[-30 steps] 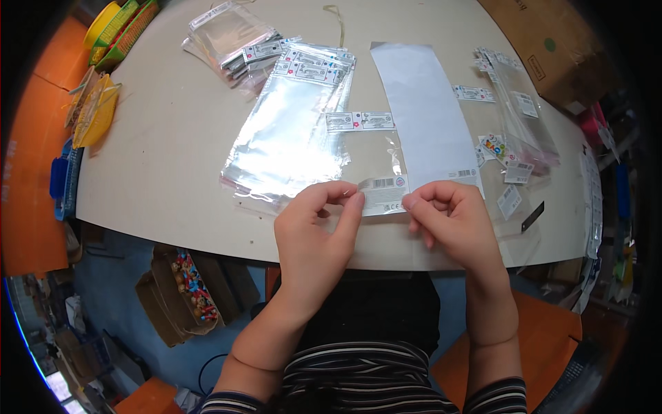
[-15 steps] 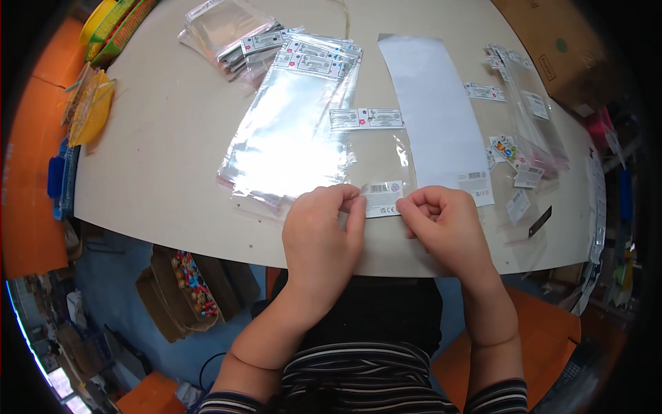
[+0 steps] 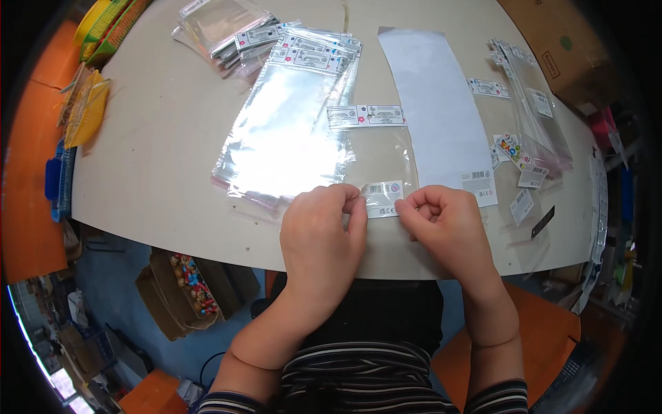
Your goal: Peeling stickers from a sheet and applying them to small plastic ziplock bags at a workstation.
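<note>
Between my hands a white barcode label point(image 3: 383, 200) lies at the near end of a flat clear plastic bag point(image 3: 378, 153), whose printed header strip points away from me. My left hand point(image 3: 318, 238) is closed, thumb and index fingertip pinching the label's left edge. At the opposite edge, my right hand point(image 3: 448, 224) pinches with thumb and curled fingers. Whether the label is stuck down under the fingertips is hidden. Just left is a fanned stack of shiny clear bags point(image 3: 276, 131). To the right lies a long white backing sheet point(image 3: 441, 103) with a similar label near its lower end.
More bags point(image 3: 224, 27) are piled at the far left. Labelled bags point(image 3: 534, 110) overlap at the right, by a small black strip point(image 3: 543, 222). A cardboard box point(image 3: 572, 52) stands at the far right, a yellow basket point(image 3: 89, 114) at the left edge. Below sits an open carton point(image 3: 158, 293).
Both hands keep their pinch at the label's edges, almost unmoved. The table and the things on it have shifted slightly in the picture.
</note>
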Demonstrator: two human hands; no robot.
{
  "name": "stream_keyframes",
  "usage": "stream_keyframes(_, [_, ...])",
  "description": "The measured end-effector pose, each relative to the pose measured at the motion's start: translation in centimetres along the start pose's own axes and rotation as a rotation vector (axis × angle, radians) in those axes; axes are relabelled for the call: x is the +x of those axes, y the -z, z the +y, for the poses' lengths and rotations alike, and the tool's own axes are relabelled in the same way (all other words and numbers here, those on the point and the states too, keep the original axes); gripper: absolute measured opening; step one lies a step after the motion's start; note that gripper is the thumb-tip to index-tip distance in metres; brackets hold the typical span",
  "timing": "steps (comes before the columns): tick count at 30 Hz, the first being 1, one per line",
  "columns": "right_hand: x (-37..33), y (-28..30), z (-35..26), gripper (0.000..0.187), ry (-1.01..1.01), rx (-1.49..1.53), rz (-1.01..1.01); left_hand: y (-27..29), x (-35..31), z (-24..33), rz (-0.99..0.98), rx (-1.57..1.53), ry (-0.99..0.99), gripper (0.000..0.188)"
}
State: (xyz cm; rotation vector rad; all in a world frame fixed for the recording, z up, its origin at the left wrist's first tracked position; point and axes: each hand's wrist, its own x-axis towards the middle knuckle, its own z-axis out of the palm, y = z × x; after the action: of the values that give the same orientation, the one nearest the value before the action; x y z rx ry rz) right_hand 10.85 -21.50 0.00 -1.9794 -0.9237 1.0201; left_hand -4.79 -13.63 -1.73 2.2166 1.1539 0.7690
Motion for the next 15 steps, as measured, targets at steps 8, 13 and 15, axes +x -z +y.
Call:
stream_keyframes(8, [0.04,-0.19,-0.23,0.018,0.006,-0.037,0.027,-0.21,-0.11,-0.03,0.011,0.069,-0.031,0.013])
stream_keyframes(13, [0.40,-0.07,-0.09,0.024,0.029,-0.075,0.045,0.11,-0.49,-0.36,0.033,0.129,0.003,0.024])
stream_keyframes(15, [0.50,-0.18,-0.28,0.029,0.015,-0.107,0.060,0.25,-0.60,-0.81,0.057,0.171,-0.007,0.030])
